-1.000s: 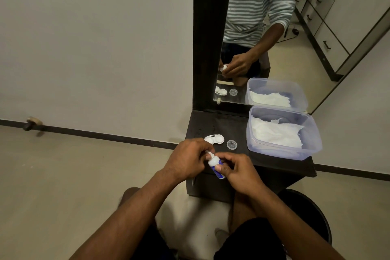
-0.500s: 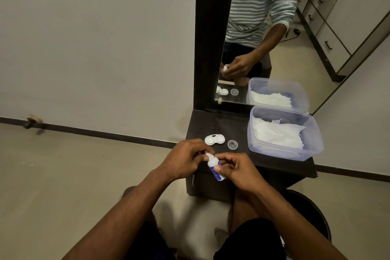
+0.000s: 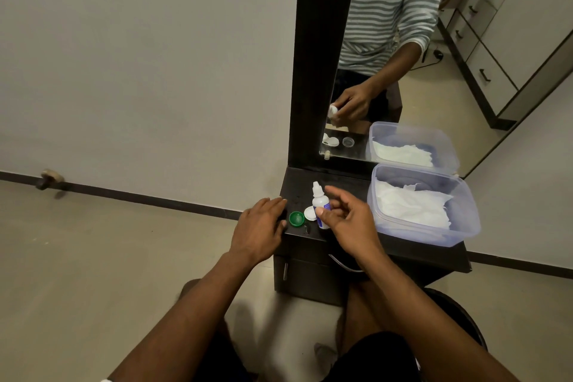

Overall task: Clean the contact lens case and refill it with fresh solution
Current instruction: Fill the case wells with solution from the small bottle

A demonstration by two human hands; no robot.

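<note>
My right hand (image 3: 347, 220) grips a small white solution bottle (image 3: 320, 202) with a blue label, held upright with its nozzle bare, over the dark dresser top (image 3: 338, 186). Just left of the bottle lies the white contact lens case (image 3: 309, 213), partly hidden behind it. A green cap (image 3: 296, 219) lies on the dresser's front left corner. My left hand (image 3: 260, 228) rests flat beside that cap, fingers spread and holding nothing.
A clear plastic box (image 3: 465, 226) of white tissues fills the right side of the dresser top. A mirror (image 3: 403, 40) stands behind it and reflects my hands. A dark round bin (image 3: 459, 313) sits on the floor at the right. The dresser has a drawer handle (image 3: 285, 271) in front.
Earlier both hands held the bottle together in front of the dresser. Now the green cap lies on the top, my left hand has let go, and the bottle has moved over the dresser.
</note>
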